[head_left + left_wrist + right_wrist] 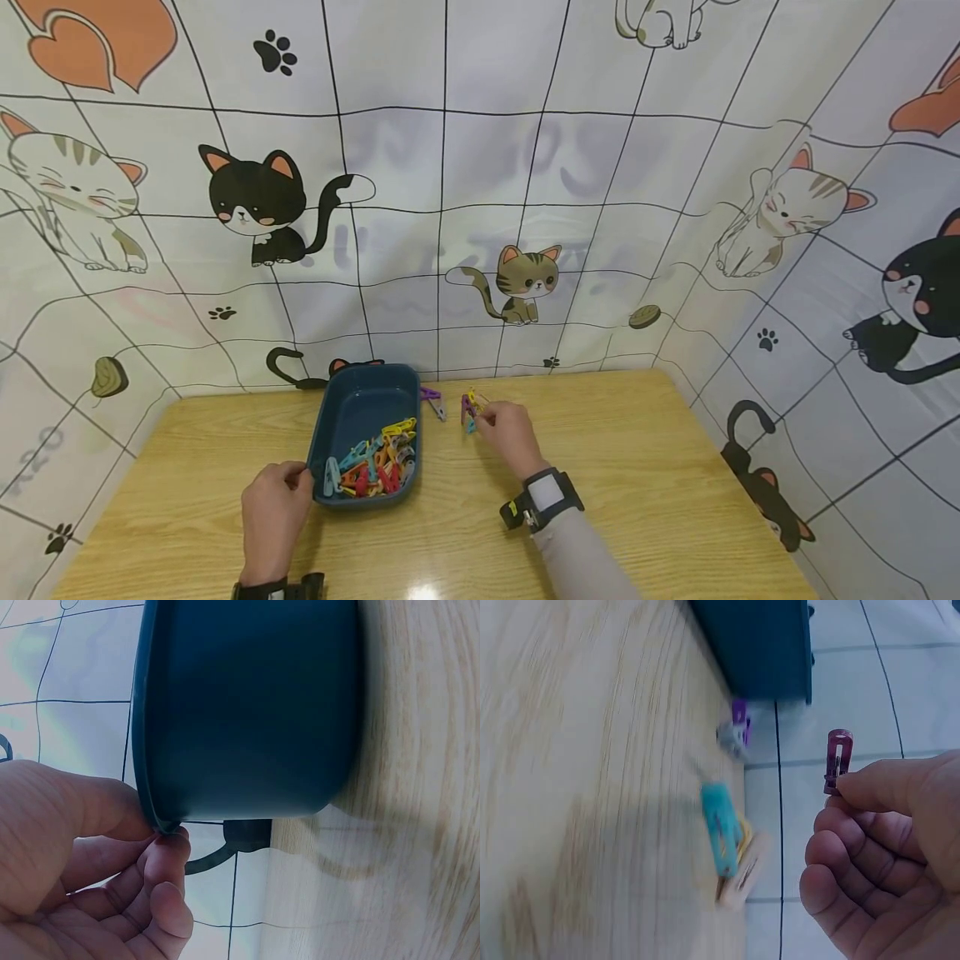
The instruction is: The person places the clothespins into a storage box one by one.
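Observation:
My left hand [276, 517] pinches the rim of a dark blue plastic tub [363, 396] at its near left corner. The left wrist view shows thumb and fingertips at that rim [154, 814]. Inside the tub, mostly at its near end, lies a heap of small clothespins [375, 462] in several colours. To the right of the tub, my right hand [513, 437] pinches a dark purple clothespin [838, 761] between thumb and index finger, raised above the table. Below it, a teal clothespin [720, 829] and a beige clothespin [748, 870] lie close together, with some yellow behind.
A purple clothespin [429, 392] and a grey clothespin [438, 408] lie just beside the tub's right wall. Everything stands on a wooden table [600, 467]. A white curtain [480, 167] printed with cats and lines hangs along the table's back and sides.

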Motion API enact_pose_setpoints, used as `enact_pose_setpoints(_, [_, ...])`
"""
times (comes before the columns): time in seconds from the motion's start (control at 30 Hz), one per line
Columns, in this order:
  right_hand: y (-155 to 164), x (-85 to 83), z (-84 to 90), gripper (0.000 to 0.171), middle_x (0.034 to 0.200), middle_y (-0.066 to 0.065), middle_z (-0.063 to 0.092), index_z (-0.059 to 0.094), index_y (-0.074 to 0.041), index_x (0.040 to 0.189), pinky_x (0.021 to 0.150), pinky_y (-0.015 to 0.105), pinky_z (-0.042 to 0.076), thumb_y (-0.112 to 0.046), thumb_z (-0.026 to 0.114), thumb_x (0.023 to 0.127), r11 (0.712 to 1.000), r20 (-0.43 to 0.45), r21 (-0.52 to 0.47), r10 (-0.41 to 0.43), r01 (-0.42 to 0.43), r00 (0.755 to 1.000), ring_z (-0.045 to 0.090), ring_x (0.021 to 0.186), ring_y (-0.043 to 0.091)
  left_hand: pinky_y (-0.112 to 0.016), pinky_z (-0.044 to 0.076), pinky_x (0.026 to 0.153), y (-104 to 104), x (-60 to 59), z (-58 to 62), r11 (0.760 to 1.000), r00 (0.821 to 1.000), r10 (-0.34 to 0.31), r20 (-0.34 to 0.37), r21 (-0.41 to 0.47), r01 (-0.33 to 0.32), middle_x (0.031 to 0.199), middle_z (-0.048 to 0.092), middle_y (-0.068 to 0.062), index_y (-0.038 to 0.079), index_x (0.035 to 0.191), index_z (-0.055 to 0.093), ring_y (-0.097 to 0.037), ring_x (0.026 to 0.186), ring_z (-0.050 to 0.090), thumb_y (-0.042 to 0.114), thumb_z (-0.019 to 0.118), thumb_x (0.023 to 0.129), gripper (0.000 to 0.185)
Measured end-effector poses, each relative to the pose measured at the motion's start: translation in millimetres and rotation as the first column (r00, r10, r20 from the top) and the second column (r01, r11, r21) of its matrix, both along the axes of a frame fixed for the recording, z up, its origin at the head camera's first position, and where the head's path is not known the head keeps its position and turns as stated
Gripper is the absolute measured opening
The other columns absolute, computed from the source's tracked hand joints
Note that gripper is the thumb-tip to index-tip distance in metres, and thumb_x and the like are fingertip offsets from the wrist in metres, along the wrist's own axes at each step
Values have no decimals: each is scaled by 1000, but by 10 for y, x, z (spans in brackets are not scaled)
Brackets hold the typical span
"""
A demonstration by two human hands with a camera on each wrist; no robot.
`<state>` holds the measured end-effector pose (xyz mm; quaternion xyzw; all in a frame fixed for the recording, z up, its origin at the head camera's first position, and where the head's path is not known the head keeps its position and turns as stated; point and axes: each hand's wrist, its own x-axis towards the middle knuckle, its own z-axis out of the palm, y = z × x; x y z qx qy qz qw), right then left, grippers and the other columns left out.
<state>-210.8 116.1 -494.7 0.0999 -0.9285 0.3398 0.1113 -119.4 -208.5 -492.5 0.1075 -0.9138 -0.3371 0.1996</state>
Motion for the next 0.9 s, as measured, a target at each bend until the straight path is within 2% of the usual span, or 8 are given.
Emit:
enact_pose_setpoints(0.3, [-298, 44, 53, 12, 73, 1, 70, 76, -6, 77, 58, 22, 46, -5, 74, 89, 995, -59, 25, 93, -92, 994, 53, 62, 5, -40, 47, 56, -3, -8, -10, 1000, 1000, -3, 2, -1, 3, 74, 66, -16, -11, 90, 76, -28, 64, 62, -1, 65, 87, 15])
enact_pose_setpoints(0.6, [-518, 65, 106, 17, 70, 0, 66, 73, -7, 74, 57, 20, 40, -6, 73, 91, 981, -111, 49, 192, -187, 975, 47, 60, 3, -41, 48, 56, 2, 1, -9, 1000, 1000, 0, -16, -8, -1, 73, 66, -16, -11, 89, 76, -29, 64, 62, -2, 67, 85, 13])
enact_pose_setpoints(0.9, [-717, 125, 193, 18, 69, -3, 63, 74, -9, 74, 56, 18, 39, -10, 74, 92, 969, -44, 70, 239, -235, 970, 45, 60, 2, -38, 46, 56, -6, -15, -28, 1000, 1000, -3, 5, -2, 3, 74, 67, -16, -12, 90, 75, -29, 65, 62, -1, 67, 86, 14])
